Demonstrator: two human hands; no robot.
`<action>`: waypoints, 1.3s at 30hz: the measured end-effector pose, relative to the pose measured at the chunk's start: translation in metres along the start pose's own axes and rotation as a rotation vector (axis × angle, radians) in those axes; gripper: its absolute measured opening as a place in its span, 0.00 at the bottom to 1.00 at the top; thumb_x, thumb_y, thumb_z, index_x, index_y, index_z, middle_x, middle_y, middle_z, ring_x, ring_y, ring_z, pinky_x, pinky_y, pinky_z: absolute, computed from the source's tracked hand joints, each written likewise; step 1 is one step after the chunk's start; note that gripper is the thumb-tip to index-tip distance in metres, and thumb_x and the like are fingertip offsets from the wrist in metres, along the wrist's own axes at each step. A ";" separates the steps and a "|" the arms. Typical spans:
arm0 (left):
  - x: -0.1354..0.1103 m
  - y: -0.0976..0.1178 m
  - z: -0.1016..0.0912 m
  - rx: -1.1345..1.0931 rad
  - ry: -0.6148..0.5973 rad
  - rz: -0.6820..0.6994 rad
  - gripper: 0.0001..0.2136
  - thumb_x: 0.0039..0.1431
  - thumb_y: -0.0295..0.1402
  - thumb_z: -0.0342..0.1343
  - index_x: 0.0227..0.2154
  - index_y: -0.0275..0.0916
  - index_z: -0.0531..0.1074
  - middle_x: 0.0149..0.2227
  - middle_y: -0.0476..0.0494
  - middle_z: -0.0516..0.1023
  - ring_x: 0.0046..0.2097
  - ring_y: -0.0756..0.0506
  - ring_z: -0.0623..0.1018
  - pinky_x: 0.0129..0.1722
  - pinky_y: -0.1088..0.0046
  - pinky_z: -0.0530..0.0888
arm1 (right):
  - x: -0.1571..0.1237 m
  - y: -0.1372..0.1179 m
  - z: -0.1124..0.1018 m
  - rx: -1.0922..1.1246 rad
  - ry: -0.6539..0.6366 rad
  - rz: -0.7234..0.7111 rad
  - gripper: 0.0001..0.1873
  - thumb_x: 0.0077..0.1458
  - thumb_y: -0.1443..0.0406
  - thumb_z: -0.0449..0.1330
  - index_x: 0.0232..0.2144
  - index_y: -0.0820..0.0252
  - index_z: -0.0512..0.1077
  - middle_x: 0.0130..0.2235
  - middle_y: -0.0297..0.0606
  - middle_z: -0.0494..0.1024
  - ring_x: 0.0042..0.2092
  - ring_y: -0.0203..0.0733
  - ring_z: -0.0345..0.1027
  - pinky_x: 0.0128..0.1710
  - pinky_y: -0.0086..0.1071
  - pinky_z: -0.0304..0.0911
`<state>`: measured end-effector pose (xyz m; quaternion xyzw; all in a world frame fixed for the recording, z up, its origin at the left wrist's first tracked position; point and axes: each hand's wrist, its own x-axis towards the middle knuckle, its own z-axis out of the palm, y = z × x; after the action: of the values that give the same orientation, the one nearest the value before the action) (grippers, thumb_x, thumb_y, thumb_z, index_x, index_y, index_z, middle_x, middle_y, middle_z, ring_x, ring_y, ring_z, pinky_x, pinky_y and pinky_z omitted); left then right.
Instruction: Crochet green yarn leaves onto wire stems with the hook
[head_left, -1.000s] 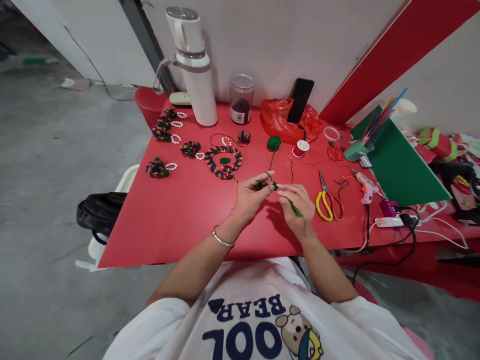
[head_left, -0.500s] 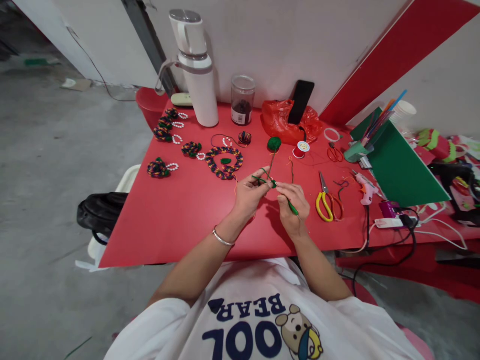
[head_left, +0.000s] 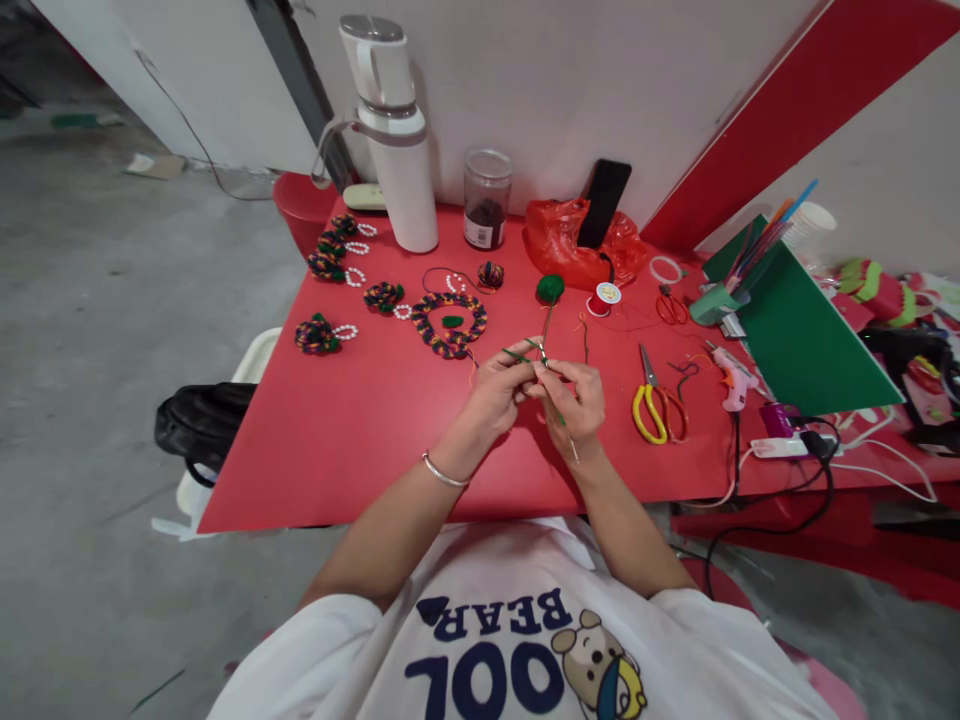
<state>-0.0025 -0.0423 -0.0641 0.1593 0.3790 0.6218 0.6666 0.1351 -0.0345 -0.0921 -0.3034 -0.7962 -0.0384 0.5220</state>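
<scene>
My left hand [head_left: 501, 388] is closed on green yarn [head_left: 517, 355], with strands looped over its raised fingers. In my right hand [head_left: 576, 396] is a crochet hook [head_left: 575, 448]; its green grip is mostly covered by the fingers and its metal end meets the yarn between both hands. The small green stitched piece there is largely hidden by fingertips. A strand runs up to a green yarn ball [head_left: 550, 289] behind the hands. Left of them lies a multicoloured crocheted braid [head_left: 450, 327] in a ring, with a small green piece [head_left: 452, 322] inside.
Yellow-and-orange-handled scissors [head_left: 651, 400] and a pink glue gun [head_left: 733, 378] lie to the right, by a power strip [head_left: 780, 446]. Crocheted pieces with white bead loops [head_left: 319, 335] sit left. Behind stand a white bottle [head_left: 401, 180], a jar [head_left: 486, 200] and a phone [head_left: 604, 203].
My right hand has turned and moved slightly left, close against the left fingers. The hook now stands steeper, its metal end higher among the strands.
</scene>
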 end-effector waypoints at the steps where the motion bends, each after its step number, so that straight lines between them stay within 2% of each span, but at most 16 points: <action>1: 0.000 0.003 -0.002 -0.017 -0.036 -0.049 0.23 0.34 0.26 0.69 0.40 0.35 0.81 0.17 0.58 0.66 0.18 0.57 0.61 0.18 0.80 0.51 | 0.000 0.002 0.000 0.020 0.008 -0.010 0.22 0.63 0.63 0.65 0.58 0.42 0.75 0.47 0.41 0.81 0.47 0.48 0.77 0.45 0.43 0.75; 5: 0.000 0.013 -0.010 -0.006 -0.139 -0.142 0.21 0.33 0.25 0.70 0.38 0.34 0.81 0.19 0.55 0.70 0.19 0.58 0.62 0.18 0.81 0.51 | 0.008 0.015 -0.015 0.167 -0.092 -0.103 0.22 0.61 0.61 0.67 0.58 0.41 0.75 0.46 0.41 0.82 0.45 0.46 0.77 0.43 0.42 0.74; 10: -0.004 0.016 -0.011 0.087 -0.143 -0.120 0.20 0.34 0.26 0.71 0.36 0.33 0.82 0.18 0.53 0.71 0.18 0.57 0.62 0.18 0.80 0.52 | 0.020 0.026 -0.038 0.245 -0.205 -0.105 0.21 0.60 0.60 0.68 0.55 0.42 0.77 0.43 0.39 0.84 0.43 0.45 0.77 0.42 0.42 0.74; 15: -0.004 0.016 -0.010 0.134 -0.136 -0.116 0.19 0.34 0.27 0.71 0.35 0.33 0.82 0.18 0.52 0.71 0.19 0.56 0.63 0.19 0.79 0.51 | 0.022 0.026 -0.048 0.246 -0.267 -0.119 0.20 0.60 0.60 0.68 0.55 0.45 0.77 0.45 0.39 0.85 0.44 0.44 0.78 0.43 0.40 0.74; 18: -0.004 0.017 -0.010 0.164 -0.130 -0.123 0.19 0.33 0.27 0.70 0.35 0.32 0.82 0.19 0.50 0.73 0.19 0.56 0.64 0.19 0.78 0.52 | 0.025 0.026 -0.055 0.248 -0.300 -0.107 0.17 0.59 0.60 0.68 0.51 0.46 0.79 0.45 0.39 0.86 0.44 0.44 0.78 0.44 0.40 0.74; 21: -0.004 0.017 -0.010 0.181 -0.132 -0.127 0.17 0.33 0.27 0.69 0.33 0.33 0.82 0.20 0.49 0.74 0.19 0.55 0.65 0.19 0.78 0.53 | 0.029 0.027 -0.062 0.275 -0.351 -0.086 0.13 0.59 0.59 0.68 0.47 0.47 0.81 0.45 0.39 0.86 0.44 0.44 0.78 0.43 0.40 0.74; 28: -0.002 0.014 -0.013 0.238 -0.151 -0.134 0.15 0.31 0.27 0.67 0.29 0.32 0.83 0.19 0.47 0.74 0.19 0.55 0.65 0.20 0.77 0.56 | 0.036 0.033 -0.071 0.490 -0.493 0.031 0.11 0.62 0.59 0.66 0.47 0.48 0.81 0.45 0.39 0.86 0.44 0.44 0.79 0.48 0.42 0.72; 34: -0.001 0.014 -0.016 0.283 -0.247 -0.173 0.14 0.32 0.27 0.65 0.28 0.32 0.83 0.18 0.48 0.73 0.19 0.55 0.65 0.20 0.78 0.56 | 0.040 0.031 -0.071 0.631 -0.486 0.156 0.07 0.63 0.62 0.65 0.41 0.51 0.83 0.40 0.40 0.87 0.41 0.45 0.80 0.47 0.43 0.71; 39: 0.000 0.014 -0.019 0.250 -0.266 -0.190 0.14 0.32 0.27 0.66 0.29 0.33 0.83 0.18 0.48 0.73 0.19 0.55 0.65 0.19 0.78 0.56 | 0.037 0.031 -0.071 0.692 -0.442 0.256 0.07 0.64 0.62 0.64 0.41 0.51 0.83 0.40 0.40 0.87 0.41 0.46 0.80 0.45 0.45 0.72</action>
<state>-0.0252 -0.0445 -0.0673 0.2849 0.3754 0.4776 0.7415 0.1985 -0.0202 -0.0366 -0.2079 -0.8109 0.3619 0.4102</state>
